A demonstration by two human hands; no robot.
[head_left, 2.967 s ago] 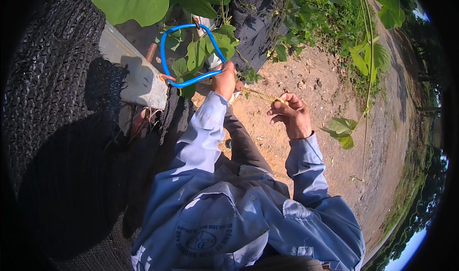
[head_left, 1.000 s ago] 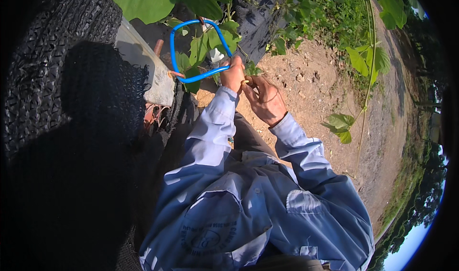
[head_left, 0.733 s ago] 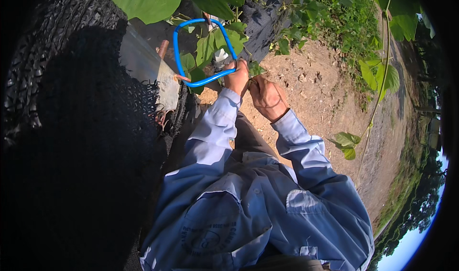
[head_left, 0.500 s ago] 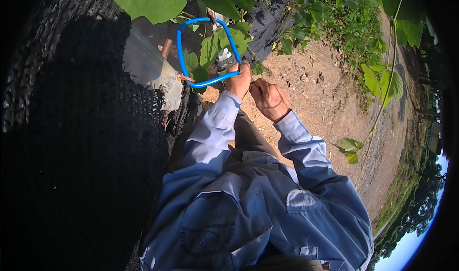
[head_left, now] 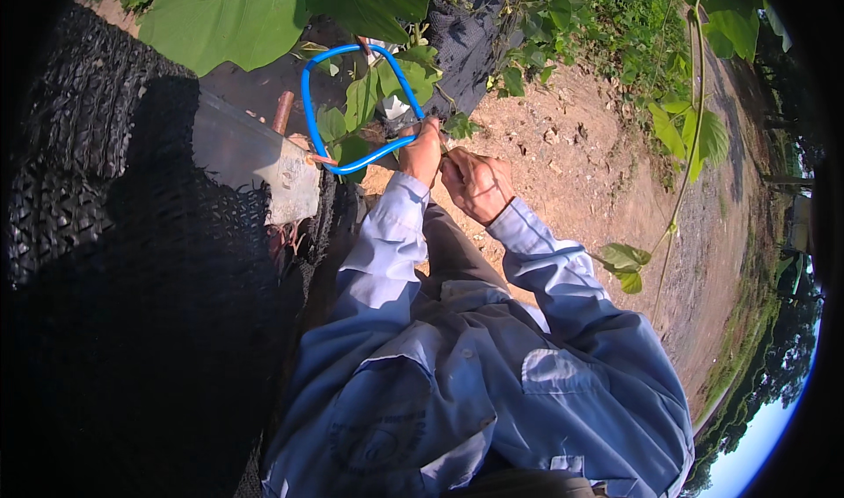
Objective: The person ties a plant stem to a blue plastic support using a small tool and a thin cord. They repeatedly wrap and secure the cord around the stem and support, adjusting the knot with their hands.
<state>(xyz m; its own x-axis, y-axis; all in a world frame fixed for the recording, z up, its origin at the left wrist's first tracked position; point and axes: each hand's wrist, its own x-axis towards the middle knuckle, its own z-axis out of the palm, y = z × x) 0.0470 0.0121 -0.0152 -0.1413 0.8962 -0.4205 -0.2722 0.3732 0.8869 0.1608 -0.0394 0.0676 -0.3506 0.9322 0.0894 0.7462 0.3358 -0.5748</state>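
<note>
My left hand (head_left: 421,153) is closed around the lower right corner of a bright blue tube loop (head_left: 309,102), a rounded-square ring of plastic-looking tubing. Green leaves (head_left: 360,101) show through the middle of the ring. Just to the right, my right hand (head_left: 477,186) is closed, its thumb and fingers pinched together close to the left fingers. A thin strand seems to run between the two hands, but what the right fingers grip is too small to make out.
Black mesh netting (head_left: 70,138) spreads along the left. Near the ring stand a pale flat metal sheet (head_left: 294,186) and a rusty rod (head_left: 282,113). Large leaves (head_left: 224,19) overhang the top. A vine (head_left: 697,102) hangs on the right over bare soil (head_left: 571,138).
The ring and both hands sit slightly further left in the view, as do the surroundings. My grip looks the same, with the hands still close together.
</note>
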